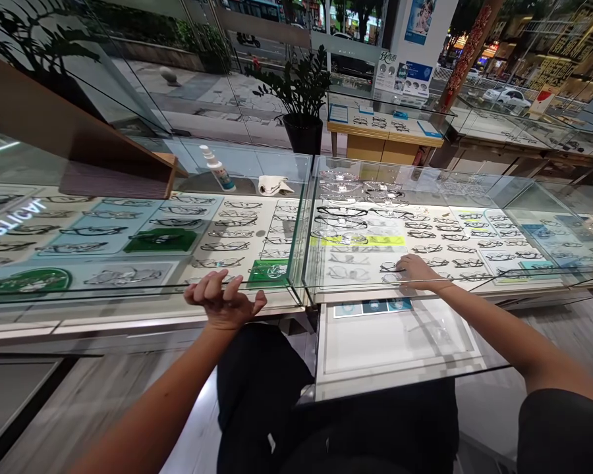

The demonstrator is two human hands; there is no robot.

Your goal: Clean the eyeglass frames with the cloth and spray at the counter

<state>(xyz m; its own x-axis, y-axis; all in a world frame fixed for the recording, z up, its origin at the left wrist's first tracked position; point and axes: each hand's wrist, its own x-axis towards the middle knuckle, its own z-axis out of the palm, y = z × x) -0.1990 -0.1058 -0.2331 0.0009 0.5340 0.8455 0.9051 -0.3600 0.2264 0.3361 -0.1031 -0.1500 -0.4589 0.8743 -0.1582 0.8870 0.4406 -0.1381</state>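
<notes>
Black trousers [261, 395] are filling the near foreground, just below a pulled-out white tray [375, 342]. Beyond it the right hand [418, 270] is reaching into the right display case [350, 295], fingertips lying on a pair of glasses [389, 266] in the front row; whether they are pinching it I cannot tell. Well apart, the left hand [225, 299] is hovering empty, fingers loosely curled, at the near edge of the left display case [128, 296].

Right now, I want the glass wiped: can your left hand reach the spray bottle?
Probably, with a stretch: the left hand is empty, and only bare glass top lies before the spray bottle.
</notes>
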